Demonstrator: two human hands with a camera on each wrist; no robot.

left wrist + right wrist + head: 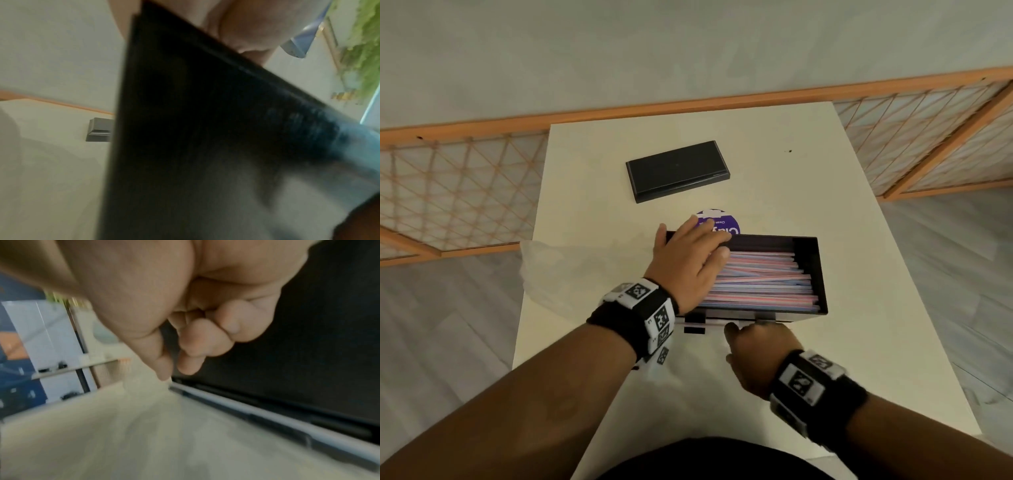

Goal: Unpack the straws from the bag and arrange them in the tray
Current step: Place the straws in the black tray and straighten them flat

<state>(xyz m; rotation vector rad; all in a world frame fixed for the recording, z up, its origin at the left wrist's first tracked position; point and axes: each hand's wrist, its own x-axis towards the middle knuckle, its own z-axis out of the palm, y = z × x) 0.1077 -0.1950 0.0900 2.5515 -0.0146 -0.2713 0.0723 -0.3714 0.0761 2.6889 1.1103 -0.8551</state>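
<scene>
At far left I see the clear plastic bag point(541, 270) lying crumpled on the white surface point(808, 178), hanging partly off its left edge; next comes my left hand point(688, 260), laid over the left end of the black tray point(822, 274), fingers spread and fairly straight, resting on the rim and the ends of the straws point(763, 281); the thumb sits outside the left wall; the pink, blue and white straws lie lengthwise in the tray, filling its floor; behind it a purple round label point(722, 221) peeks out, and farther back lies a black lid point(677, 170); my right hand point(756, 353) sits at the tray's near wall, fingers curled in tight, gripping nothing I can make out.
</scene>
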